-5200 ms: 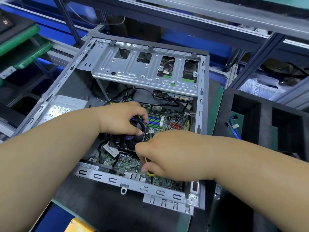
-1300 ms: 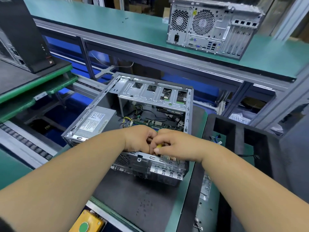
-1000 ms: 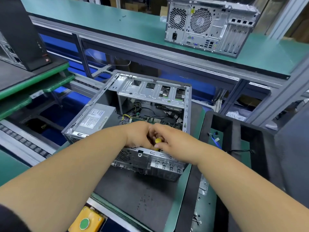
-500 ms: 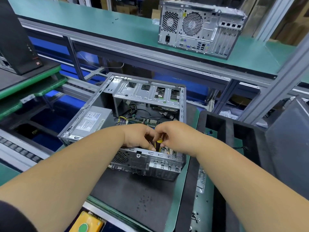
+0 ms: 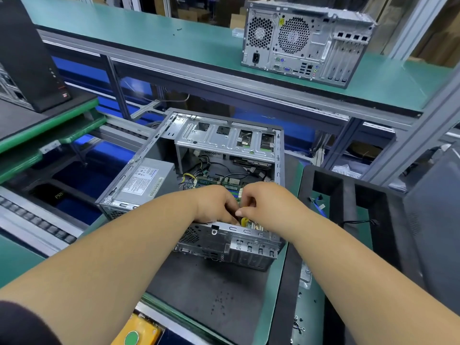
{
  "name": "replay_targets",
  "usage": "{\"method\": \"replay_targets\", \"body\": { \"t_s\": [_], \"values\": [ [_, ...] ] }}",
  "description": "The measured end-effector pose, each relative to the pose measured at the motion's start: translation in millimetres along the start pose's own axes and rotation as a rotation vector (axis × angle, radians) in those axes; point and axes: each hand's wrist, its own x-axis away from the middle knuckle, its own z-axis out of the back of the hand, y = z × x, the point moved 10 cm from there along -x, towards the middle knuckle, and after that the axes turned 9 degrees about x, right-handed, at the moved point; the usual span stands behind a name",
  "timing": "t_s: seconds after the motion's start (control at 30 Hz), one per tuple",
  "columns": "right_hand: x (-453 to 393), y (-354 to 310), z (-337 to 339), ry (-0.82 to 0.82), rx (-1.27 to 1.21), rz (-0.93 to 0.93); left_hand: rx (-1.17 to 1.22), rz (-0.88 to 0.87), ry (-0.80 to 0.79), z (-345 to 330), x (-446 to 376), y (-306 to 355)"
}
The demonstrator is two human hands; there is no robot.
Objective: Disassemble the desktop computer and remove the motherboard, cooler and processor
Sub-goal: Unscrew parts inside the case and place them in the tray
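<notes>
An open desktop case [image 5: 224, 235] lies on its side on a dark mat, its silver drive cage [image 5: 224, 138] at the far end. Inside, the green motherboard [image 5: 211, 181] shows beyond my hands, with cables over it. My left hand [image 5: 214, 204] and my right hand [image 5: 268, 205] are both inside the case, close together, fingers curled. My right hand grips a yellow-handled screwdriver [image 5: 244, 221], only a bit of which shows. What my left hand holds is hidden. The cooler and processor are covered by my hands.
A grey power supply [image 5: 146, 180] sits in the case's left part. A second computer [image 5: 306, 43] stands on the green upper shelf. A black foam tray [image 5: 348, 195] is to the right, a roller conveyor [image 5: 34, 220] to the left, and a yellow button box [image 5: 135, 332] at the near edge.
Since five seconds ago my head has pulled back and up, so the case looks smaller. Both hands have stayed together inside the case; the right still holds the screwdriver.
</notes>
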Motion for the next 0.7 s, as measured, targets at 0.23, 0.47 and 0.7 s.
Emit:
{"method": "replay_targets", "body": {
  "t_s": [0.23,0.47,0.7],
  "values": [
    [-3.4,-9.3,5.8,-0.057,0.046,0.062,0.176,-0.034,-0.097,-5.4,4.6,4.8],
    [2.4,-10.2,5.0,-0.073,-0.015,0.112,0.169,-0.022,-0.106,-6.5,2.1,2.6],
    [5.2,3.0,-2.3,-0.088,-0.249,0.066,0.020,0.049,-0.014,-1.3,1.2,-0.5]
  ]
}}
